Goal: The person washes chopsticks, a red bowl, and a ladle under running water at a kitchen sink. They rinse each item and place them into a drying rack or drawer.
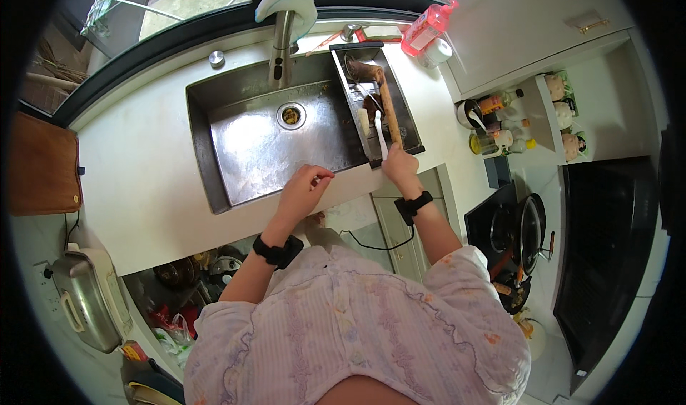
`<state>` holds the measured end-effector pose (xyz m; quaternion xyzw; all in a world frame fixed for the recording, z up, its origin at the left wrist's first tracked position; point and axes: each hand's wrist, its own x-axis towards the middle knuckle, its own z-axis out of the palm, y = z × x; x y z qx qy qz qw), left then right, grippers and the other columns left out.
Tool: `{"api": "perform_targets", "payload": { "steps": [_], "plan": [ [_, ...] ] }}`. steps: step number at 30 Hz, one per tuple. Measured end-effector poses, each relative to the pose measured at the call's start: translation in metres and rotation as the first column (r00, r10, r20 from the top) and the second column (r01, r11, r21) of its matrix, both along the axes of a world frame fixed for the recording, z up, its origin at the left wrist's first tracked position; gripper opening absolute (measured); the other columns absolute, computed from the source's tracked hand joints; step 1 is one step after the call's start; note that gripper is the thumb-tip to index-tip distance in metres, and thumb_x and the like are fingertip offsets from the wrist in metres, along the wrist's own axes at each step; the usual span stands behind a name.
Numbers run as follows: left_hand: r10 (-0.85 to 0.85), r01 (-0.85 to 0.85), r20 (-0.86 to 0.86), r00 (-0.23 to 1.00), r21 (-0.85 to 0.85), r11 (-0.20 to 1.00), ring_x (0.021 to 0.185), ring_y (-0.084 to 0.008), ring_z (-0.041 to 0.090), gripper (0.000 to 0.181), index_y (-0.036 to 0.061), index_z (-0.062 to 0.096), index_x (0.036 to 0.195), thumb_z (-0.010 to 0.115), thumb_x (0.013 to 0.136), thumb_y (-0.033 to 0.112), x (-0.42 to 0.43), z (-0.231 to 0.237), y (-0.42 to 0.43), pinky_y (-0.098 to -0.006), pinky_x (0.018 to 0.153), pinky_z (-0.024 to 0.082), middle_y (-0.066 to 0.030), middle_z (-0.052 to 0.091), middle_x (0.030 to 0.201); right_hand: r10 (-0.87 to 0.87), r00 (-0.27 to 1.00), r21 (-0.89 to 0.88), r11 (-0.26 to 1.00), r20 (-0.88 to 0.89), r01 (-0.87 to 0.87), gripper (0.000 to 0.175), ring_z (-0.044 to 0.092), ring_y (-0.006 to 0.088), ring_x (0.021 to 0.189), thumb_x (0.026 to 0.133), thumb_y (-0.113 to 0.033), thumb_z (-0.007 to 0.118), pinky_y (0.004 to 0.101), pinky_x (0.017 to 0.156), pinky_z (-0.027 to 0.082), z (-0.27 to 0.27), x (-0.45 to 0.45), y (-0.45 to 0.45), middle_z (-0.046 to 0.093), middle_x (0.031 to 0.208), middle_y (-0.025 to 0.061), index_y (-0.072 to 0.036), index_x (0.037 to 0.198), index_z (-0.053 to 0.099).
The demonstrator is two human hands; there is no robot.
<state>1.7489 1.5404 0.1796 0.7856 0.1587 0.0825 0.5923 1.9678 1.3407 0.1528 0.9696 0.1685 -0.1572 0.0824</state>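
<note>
My right hand (pixel 401 165) is closed around the lower end of a brown wooden-handled tool (pixel 390 107). The tool's thick head rests at the far end of a narrow drain basket (pixel 411 117) set across the sink's right side. A white-handled brush (pixel 380 134) lies in the basket just left of that handle, near my fingers. Also in there is a pale, stubby object (pixel 364 121). My left hand (pixel 304 193) hovers over the front rim of the stainless-steel sink (pixel 252 148), fingers loosely curled, with nothing seen in it.
The faucet (pixel 281 51), with a white cloth glove (pixel 289 3) over its top, stands behind the sink. A pink pump bottle (pixel 426 30) and a white-lidded jar (pixel 435 53) are at the back right. Condiment bottles (pixel 504 126) and a stove with pans (pixel 528 233) lie farther right.
</note>
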Motion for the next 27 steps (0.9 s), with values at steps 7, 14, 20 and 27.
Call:
{"api": "perform_targets", "payload": {
  "steps": [7,14,20,27],
  "plan": [
    [-0.141,0.135,-0.02,0.99,0.449,0.883,0.097,-0.0263,0.056,0.024,0.0145,0.073,0.098,0.056,0.083,0.009,0.102,-0.034,-0.055,-0.0394,0.086,0.042,-0.0034,0.063,0.1,0.302,0.946,-0.058,0.953,0.12,-0.297,0.038,0.066,0.0345,0.084,0.083,-0.037,0.063,0.0456,0.073,0.055,-0.017,0.011,-0.016,0.06,0.1,0.0177,-0.003,0.097,0.057],
    [-0.23,0.246,-0.136,0.964,0.79,0.562,0.098,-0.0228,0.05,0.018,0.0119,0.072,0.086,0.056,0.08,0.011,0.149,-0.06,-0.086,-0.0367,0.085,0.035,-0.0009,0.062,0.094,-0.02,0.998,0.175,0.984,-0.061,0.031,0.043,0.068,0.0394,0.088,0.084,-0.038,0.058,0.0484,0.078,0.053,0.023,0.044,-0.03,0.068,0.094,0.0234,0.0,0.104,0.05],
    [-0.204,0.148,-0.043,0.978,0.834,0.532,0.095,-0.0227,0.051,0.014,0.014,0.071,0.084,0.059,0.078,0.016,0.155,-0.059,-0.088,-0.038,0.085,0.036,-0.002,0.06,0.087,-0.003,0.947,0.471,0.867,-0.322,0.163,0.046,0.06,0.0292,0.064,0.085,-0.049,0.058,0.0384,0.062,0.048,0.044,0.08,-0.066,0.063,0.077,0.0126,-0.004,0.091,0.054],
    [0.168,0.037,-0.336,0.927,0.527,0.849,0.097,-0.0304,0.062,0.021,0.0208,0.073,0.091,0.059,0.081,0.032,0.185,-0.045,-0.012,-0.0436,0.082,0.046,-0.0086,0.067,0.093,-0.023,0.623,0.518,0.531,-0.782,0.67,0.019,0.032,0.0044,0.046,0.089,-0.03,0.055,0.0234,0.039,0.023,0.06,0.062,-0.082,0.041,0.061,-0.0061,-0.012,0.092,0.05]
  ]
}}
